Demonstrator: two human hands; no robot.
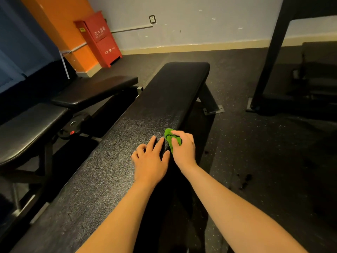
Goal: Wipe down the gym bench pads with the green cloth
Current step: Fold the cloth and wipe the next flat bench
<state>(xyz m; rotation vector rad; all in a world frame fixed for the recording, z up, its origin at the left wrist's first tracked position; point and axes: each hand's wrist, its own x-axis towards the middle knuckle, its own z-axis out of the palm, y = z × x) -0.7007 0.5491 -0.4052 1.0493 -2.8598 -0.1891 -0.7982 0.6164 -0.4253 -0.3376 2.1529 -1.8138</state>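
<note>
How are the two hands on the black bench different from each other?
The left hand holds nothing, while the right hand grips the green cloth. The left hand's fingers lie mostly stretched out; the right hand's fingers curl round the cloth. The left hand rests nearer the middle of the bench pad; the right hand is at its right edge. Both are bare, side by side on the same pad.

Ahead of me a pale wall (209, 24) with scuff marks meets the dark speckled floor (255, 143) along a cream skirting (182, 47). A socket (152, 19) sits high on that wall. To my left a red cabinet (102, 39) stands against an orange pillar (69, 30). On my right rises a slanted black steel frame (271, 52). The light is dim and warm.
</note>
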